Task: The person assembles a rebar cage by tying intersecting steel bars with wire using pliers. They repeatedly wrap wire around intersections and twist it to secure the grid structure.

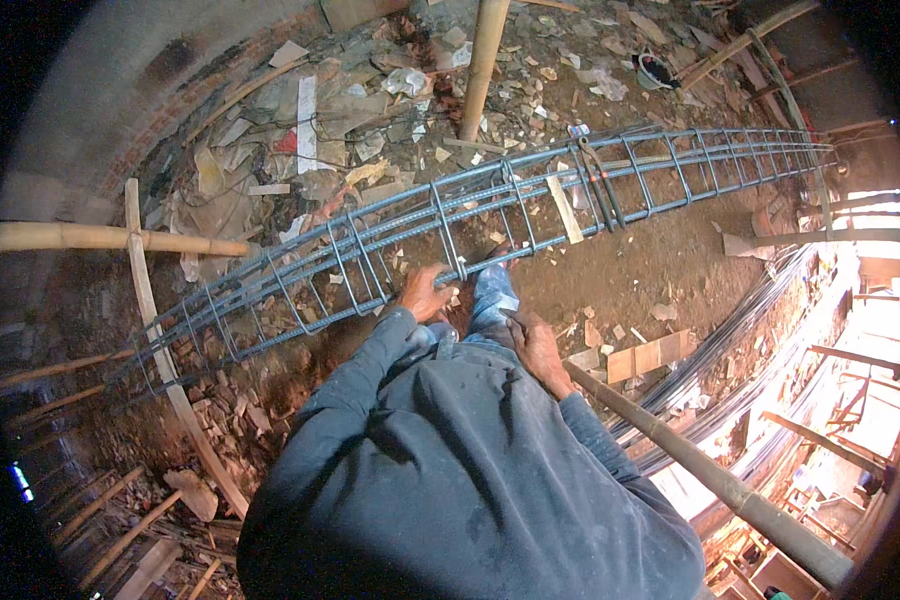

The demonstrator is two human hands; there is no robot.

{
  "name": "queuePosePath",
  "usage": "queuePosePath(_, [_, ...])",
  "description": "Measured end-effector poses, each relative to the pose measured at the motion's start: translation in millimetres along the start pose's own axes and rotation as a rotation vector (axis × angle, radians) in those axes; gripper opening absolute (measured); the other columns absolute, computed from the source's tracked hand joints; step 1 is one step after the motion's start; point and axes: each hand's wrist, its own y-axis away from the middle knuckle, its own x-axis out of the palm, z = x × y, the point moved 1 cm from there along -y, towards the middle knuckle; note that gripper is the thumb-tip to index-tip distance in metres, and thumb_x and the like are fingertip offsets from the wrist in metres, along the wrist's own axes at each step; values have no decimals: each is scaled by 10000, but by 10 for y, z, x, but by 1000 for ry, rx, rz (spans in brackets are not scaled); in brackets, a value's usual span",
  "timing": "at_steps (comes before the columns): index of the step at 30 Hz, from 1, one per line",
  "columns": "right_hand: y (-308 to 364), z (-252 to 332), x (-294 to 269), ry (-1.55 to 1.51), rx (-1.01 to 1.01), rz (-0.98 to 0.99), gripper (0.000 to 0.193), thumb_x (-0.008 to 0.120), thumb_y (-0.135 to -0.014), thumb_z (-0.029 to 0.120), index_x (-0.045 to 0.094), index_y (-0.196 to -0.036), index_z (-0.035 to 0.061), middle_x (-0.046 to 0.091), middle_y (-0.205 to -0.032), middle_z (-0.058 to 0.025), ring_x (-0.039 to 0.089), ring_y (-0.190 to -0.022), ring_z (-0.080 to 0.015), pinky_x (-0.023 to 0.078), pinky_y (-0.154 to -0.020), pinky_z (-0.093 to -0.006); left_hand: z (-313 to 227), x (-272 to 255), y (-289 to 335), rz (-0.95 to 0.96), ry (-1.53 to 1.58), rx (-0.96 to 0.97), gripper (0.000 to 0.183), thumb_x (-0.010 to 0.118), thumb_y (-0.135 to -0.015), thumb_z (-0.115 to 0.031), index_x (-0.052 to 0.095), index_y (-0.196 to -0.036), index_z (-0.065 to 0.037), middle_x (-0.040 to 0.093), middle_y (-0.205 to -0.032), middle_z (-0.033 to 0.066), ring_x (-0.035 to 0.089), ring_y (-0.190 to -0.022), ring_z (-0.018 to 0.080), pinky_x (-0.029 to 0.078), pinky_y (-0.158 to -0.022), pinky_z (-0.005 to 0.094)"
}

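A long steel rebar cage [440,215] with stirrups along it stretches across the view in front of me. My left hand [425,292] lies over its near lower bar, fingers curled around the bar; part of the grip is hidden. Lower and to the right, my right hand [538,345] rests against my jeans [490,303], with its fingers partly hidden and no object visible in it. A pair of long-handled pincers [598,185] hangs across the cage bars to the right. Beside it, a pale flat strip [563,210] leans across the cage.
An upright bamboo pole [483,70] stands beyond the cage; another slants at lower right [710,480]. A wooden slat [155,310] crosses the cage's left end. Rubble and scraps [370,130] litter the ground. Long dark rods [730,350] lie along the right side.
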Motion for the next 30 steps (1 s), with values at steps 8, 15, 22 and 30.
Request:
queuePosePath(8, [-153,48,346,-200,123,170,301,594,-1002,197,738,-1245,94,739,-1119,-237,707,-1068,-387,532,-938,-448,8,-68,17,-36,-18,-31,412,815,-799,-211,619,-1102,-12,676,-957,191,658,-880,355,513,-843,478])
queuePosePath(15, [-316,112,655,-249,143,104,300,599,-1015,244,749,-1235,105,751,-1117,-206,719,-1056,-344,532,-924,-420,95,-66,-18,-76,33,46,386,778,-819,-159,531,-1092,-45,625,-1022,148,657,-875,339,525,-780,478])
queuePosePath(22, [-387,112,691,-223,167,98,296,584,-1019,227,752,-1233,111,754,-1124,-197,716,-1070,-344,529,-949,-413,-160,-82,143,-518,-137,197,301,788,-856,-156,583,-1035,-26,643,-1049,151,670,-838,291,540,-706,452])
queuePosePath(30, [-362,204,607,-229,119,137,287,588,-1012,204,753,-1216,88,767,-1067,-183,737,-979,-313,550,-891,-398,-164,184,685,-151,184,21,192,748,-935,-177,714,-938,12,719,-868,131,675,-676,184,541,-641,367])
